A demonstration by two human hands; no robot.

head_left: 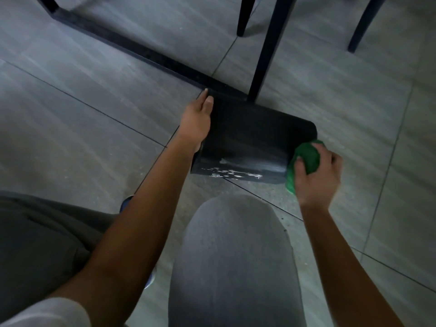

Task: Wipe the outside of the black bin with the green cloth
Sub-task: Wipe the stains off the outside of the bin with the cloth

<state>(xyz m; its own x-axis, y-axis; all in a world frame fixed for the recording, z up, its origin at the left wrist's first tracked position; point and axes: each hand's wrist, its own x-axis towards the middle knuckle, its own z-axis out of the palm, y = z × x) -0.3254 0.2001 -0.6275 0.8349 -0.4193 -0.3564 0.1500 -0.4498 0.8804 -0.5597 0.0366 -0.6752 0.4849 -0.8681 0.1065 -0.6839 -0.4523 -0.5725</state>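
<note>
Grey tiled floor (94,128); left hand (197,119) flat against black bin (247,138); right hand (317,178) clutching green cloth (306,156).

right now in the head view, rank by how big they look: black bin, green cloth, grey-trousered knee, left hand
1. grey-trousered knee, though it is nearest the camera, so unsure
2. black bin
3. left hand and green cloth look about alike; the right hand hides part of the cloth

Large grey floor tiles (94,67) with thin dark joints fill the frame. Black furniture legs (271,43) stand at the top, dimly lit.
</note>
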